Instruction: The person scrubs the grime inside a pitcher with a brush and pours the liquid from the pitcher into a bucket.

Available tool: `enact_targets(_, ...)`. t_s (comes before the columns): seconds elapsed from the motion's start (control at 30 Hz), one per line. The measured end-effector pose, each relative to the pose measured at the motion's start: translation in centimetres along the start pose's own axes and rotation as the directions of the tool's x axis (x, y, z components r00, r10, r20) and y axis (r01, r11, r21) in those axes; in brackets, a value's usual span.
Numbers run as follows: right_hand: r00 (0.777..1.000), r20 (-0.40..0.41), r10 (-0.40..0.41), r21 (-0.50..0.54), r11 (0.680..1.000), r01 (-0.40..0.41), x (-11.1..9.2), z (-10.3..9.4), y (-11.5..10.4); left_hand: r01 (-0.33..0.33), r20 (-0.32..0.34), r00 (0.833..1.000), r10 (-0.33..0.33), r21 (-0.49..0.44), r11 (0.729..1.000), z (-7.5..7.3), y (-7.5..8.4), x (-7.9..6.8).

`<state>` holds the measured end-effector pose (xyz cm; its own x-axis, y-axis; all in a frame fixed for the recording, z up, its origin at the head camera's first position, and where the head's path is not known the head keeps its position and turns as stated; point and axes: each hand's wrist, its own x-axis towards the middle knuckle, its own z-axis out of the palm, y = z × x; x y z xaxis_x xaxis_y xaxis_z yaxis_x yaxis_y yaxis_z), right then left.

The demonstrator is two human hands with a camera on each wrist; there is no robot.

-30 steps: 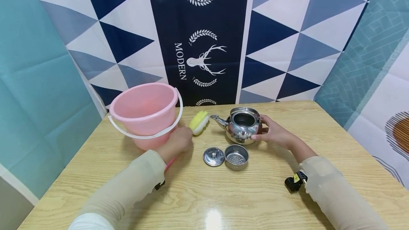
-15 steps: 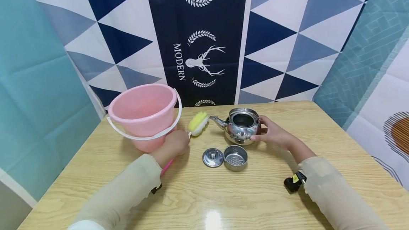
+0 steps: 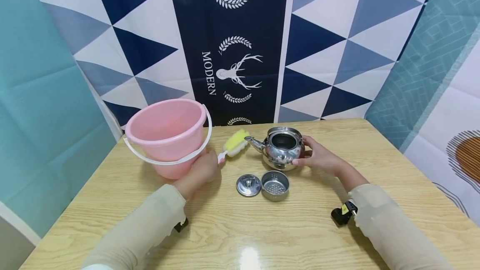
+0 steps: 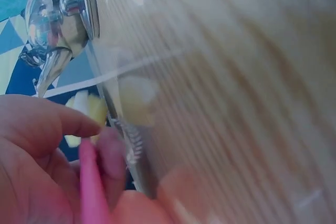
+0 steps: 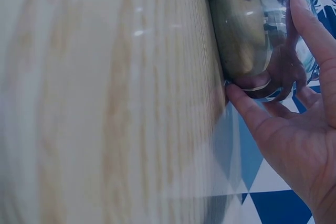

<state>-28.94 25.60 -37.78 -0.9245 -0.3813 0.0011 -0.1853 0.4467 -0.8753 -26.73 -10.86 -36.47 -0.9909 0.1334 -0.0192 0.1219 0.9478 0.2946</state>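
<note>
My left hand (image 3: 202, 171) pinches the pink handle (image 4: 91, 182) of a sponge brush between thumb and fingers, low over the table beside the bucket. The brush's yellow and white sponge head (image 3: 237, 142) points away, near the spout tip of a shiny steel teapot (image 3: 280, 153). The teapot stands lidless with its dark mouth showing. My right hand (image 3: 319, 156) grips the teapot's rounded right side, thumb low and fingers spread behind; in the right wrist view, fingertips touch the polished body (image 5: 239, 30). In front of it lie its knobbed lid (image 3: 248, 185) and a perforated steel strainer (image 3: 275, 186).
A pink bucket (image 3: 165, 132) with a white handle (image 3: 181, 159) stands at the back left, right beside my left hand. The wooden table (image 3: 292, 236) ends at a patterned cloth wall (image 3: 232, 24). A black wrist camera (image 3: 343, 213) hangs under my right sleeve.
My left hand has drawn slightly left and toward me, and more of the brush handle shows between it and the sponge. The sponge head overlaps the spout tip more closely. My right hand keeps its grip.
</note>
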Motion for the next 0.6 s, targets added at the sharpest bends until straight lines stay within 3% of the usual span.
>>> enact_targets(0.1,1.000,-0.003,-0.001,0.004,1.000,0.001,0.0,0.0,-0.1,-0.007,-0.051,0.999,0.003,-0.075,0.997,-0.1,0.2,0.0)
enact_targets(0.27,1.000,-0.005,0.007,-0.001,1.000,-0.007,-0.1,0.0,-0.1,-0.009,-0.112,0.994,-0.004,-0.112,0.994,-0.7,0.9,0.4)
enact_targets(0.6,1.000,0.004,0.009,-0.003,1.000,-0.009,-0.1,0.0,-0.3,0.027,-0.105,0.993,-0.050,-0.210,0.977,-2.0,3.5,0.7)
